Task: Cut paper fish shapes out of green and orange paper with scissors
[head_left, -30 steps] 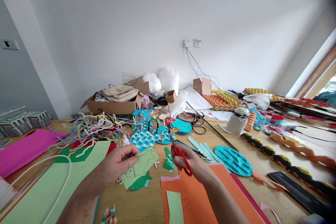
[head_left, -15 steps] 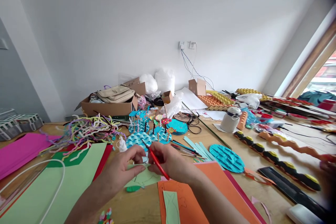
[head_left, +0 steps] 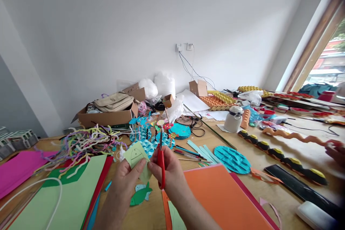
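My left hand [head_left: 126,176] pinches a light green paper piece [head_left: 137,156] with a fish outline drawn on it, holding it upright above the table. My right hand [head_left: 168,167] grips red-handled scissors [head_left: 161,158], blades pointing up, right beside the paper's edge. Below the hands a dark green paper fish [head_left: 140,196] lies on the wooden table. An orange sheet [head_left: 223,201] lies under my right forearm, with a light green strip [head_left: 176,219] on it.
Green paper sheets [head_left: 54,201] and a pink sheet [head_left: 18,167] lie at left, beside a tangle of pipe cleaners [head_left: 83,142]. Blue wavy discs [head_left: 231,159], a cardboard box [head_left: 107,115], a white jar [head_left: 233,124] and egg-tray strips [head_left: 283,156] crowd the far table. Another person's hand [head_left: 335,149] shows at right.
My left hand lifted the green fish paper upright from lying flat. My right hand turned the scissors to point upward and came close against the paper. The view swung to the right.
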A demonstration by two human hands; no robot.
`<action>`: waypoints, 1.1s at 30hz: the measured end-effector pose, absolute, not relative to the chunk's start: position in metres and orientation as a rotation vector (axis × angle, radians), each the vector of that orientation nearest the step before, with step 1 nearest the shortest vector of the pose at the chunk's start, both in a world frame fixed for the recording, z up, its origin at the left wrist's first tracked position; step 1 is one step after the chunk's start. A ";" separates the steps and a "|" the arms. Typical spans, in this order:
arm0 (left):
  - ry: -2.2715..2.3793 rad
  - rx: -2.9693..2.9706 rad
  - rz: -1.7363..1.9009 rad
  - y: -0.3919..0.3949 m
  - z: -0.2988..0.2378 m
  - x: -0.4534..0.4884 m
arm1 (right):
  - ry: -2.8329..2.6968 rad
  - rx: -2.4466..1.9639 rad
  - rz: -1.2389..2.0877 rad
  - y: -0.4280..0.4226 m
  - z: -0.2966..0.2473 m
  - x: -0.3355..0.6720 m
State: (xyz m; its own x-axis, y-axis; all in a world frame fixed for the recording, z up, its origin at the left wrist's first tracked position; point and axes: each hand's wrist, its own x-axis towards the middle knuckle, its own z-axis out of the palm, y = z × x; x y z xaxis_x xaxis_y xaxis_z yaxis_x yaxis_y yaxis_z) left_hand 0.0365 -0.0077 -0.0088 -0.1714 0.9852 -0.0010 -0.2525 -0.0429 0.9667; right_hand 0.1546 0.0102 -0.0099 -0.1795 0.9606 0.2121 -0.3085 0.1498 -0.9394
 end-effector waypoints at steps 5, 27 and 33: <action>1.127 0.892 1.420 -0.010 -0.005 0.034 | -1.291 -0.789 1.269 0.011 -0.012 0.163; 1.247 1.033 1.414 -0.011 -0.005 0.027 | -1.506 -0.939 1.124 0.012 -0.018 0.167; 1.358 1.171 1.315 -0.011 0.000 0.017 | -1.660 -0.938 0.972 0.018 -0.016 0.182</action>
State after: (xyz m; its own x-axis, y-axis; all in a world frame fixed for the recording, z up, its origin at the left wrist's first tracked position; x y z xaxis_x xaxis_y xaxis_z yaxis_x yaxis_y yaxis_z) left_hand 0.0172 -0.0113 0.0005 -0.1617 0.9867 0.0157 0.0474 -0.0082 0.9988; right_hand 0.1822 0.0180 -0.0156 -0.2435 0.9057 0.3469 0.1404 0.3868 -0.9114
